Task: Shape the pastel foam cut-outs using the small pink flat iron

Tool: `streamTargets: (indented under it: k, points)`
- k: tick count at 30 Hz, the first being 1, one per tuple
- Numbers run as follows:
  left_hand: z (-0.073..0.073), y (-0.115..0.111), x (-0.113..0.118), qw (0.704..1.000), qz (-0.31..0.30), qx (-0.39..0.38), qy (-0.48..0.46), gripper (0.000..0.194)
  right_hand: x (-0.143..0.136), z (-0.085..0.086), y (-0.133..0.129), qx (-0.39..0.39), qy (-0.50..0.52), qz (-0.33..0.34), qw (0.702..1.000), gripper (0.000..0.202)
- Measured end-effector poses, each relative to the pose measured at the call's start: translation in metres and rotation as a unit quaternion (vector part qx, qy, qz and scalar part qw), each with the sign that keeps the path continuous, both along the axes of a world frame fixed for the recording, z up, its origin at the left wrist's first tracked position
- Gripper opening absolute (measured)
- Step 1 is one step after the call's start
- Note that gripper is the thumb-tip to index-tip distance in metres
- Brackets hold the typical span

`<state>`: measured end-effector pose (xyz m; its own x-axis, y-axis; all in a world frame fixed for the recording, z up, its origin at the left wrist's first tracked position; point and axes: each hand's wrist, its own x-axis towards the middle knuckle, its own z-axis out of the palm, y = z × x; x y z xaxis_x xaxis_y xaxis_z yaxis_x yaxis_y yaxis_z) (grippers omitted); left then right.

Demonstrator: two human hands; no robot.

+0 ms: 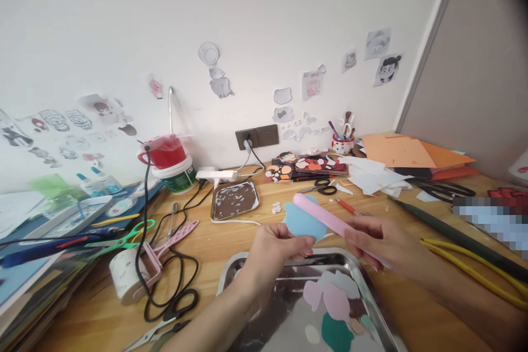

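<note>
Wooden table [208, 275]; metal tray [264, 316] on it. Above tray's far edge: left hand [275, 243], right hand [371, 239]. Pink stick [322, 215]: long axis slanting, rounded tip up-left, its lower end gripped in right fingers. Blue cutout [295, 224] behind the tip, lower edge pinched by left thumb and fingers. Stick-cutout contact: cannot tell.

Forearms [233, 301] angled inward, the left grip [277, 245] pinches while the right grip [373, 239] curls.
</note>
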<state>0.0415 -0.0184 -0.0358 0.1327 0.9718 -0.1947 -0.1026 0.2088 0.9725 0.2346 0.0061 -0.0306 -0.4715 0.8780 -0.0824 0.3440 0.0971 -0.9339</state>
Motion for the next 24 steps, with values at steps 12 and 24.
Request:
streamTargets:
  k: [12,24]
  points:
    - [0.0057,-0.0012,0.0030,1.000,0.019,-0.010,-0.002,0.021,0.0022,0.0037,0.0028,-0.008,0.016,-0.024,1.000,0.035]
    - [0.0000,0.0013,-0.0019,1.000,-0.004,-0.003,-0.012,0.024,0.0003,0.0001,0.0054,-0.046,0.044,-0.069,0.996,0.036]
